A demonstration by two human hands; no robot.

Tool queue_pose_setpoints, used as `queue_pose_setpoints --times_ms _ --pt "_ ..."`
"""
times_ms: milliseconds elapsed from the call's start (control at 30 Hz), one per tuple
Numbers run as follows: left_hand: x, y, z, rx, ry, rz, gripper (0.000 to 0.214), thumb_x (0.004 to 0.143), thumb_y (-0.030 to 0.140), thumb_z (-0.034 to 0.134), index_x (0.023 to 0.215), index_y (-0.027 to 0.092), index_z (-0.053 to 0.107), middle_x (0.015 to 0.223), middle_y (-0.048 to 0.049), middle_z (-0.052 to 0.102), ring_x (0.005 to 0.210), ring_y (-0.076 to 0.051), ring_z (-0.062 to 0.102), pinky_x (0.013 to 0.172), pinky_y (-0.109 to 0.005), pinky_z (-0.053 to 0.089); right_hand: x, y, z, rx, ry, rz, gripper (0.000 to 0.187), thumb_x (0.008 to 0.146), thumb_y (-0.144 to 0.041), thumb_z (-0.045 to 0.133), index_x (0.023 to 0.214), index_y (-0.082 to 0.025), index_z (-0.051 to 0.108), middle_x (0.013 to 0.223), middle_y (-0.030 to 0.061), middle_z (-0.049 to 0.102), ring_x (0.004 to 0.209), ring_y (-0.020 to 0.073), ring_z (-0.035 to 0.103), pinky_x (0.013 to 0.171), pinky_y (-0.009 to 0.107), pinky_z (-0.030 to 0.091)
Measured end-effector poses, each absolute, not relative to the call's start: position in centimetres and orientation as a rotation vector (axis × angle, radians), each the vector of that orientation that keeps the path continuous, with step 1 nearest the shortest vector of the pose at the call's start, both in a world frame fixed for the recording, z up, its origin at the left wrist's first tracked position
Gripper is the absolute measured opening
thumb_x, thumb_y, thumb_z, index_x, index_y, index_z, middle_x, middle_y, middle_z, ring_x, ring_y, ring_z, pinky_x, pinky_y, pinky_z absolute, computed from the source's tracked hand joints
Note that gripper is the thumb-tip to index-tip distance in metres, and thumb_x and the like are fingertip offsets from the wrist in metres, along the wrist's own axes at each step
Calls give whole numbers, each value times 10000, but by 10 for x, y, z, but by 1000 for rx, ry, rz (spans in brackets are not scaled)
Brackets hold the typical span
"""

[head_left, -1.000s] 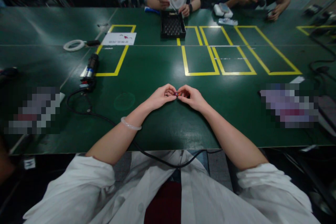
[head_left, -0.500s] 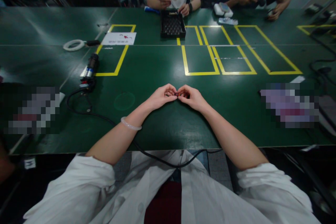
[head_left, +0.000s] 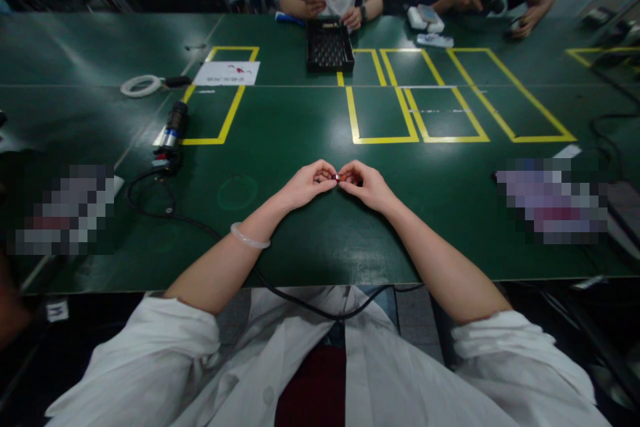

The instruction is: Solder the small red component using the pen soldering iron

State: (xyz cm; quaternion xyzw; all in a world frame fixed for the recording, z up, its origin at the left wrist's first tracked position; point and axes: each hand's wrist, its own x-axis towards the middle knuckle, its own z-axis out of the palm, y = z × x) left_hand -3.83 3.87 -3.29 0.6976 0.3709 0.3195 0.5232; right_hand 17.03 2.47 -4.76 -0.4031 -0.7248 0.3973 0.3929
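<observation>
My left hand and my right hand meet fingertip to fingertip just above the green table. Pinched between them is a small red part with a shiny spot. Most of it is hidden by my fingers, and it is too small to tell its kind. Both hands are closed on it, thumbs toward me. A pale bangle circles my left forearm.
To the left lies a black and silver cylindrical tool; its black cable runs under my left arm and over the table edge. Beyond are a printed sheet, a white coil and a black tray. Two people sit opposite.
The red part between my fingertips has turned slightly and shows more of its red and a bright glint. My hands stay in the same place.
</observation>
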Motion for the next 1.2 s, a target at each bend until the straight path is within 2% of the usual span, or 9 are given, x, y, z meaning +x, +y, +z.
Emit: queue_pose_setpoints --times_ms 233,833,1067,1200 --pt "-38 38 -31 1675 924 741 294 825 306 673 1044 125 600 963 -71 648 814 -135 600 720 -267 490 171 26 -49 -1040 -1822 994 176 835 -305 661 956 -186 612 789 -2 626 669 121 531 642 269 424" --pt "-40 40 -34 1695 918 721 328 828 340 685 1063 123 612 995 -85 664 850 -148 605 765 -287 481 172 26 -51 -1022 -1831 1021 187 848 -325 660 961 -187 606 771 -12 608 660 117 523 634 265 422" --pt "-40 40 -32 1676 884 722 321 783 262 709 1054 129 599 1017 -83 660 894 -154 611 841 -315 487 172 27 -50 -1028 -1843 1006 189 834 -296 660 980 -189 608 745 -20 596 640 116 511 622 265 410" --pt "-40 40 -30 1639 873 723 342 739 152 650 1075 137 585 1006 -74 648 883 -144 615 830 -302 492 173 26 -48 -1032 -1843 990 183 821 -286 664 968 -194 605 759 -13 601 653 124 522 627 270 415"
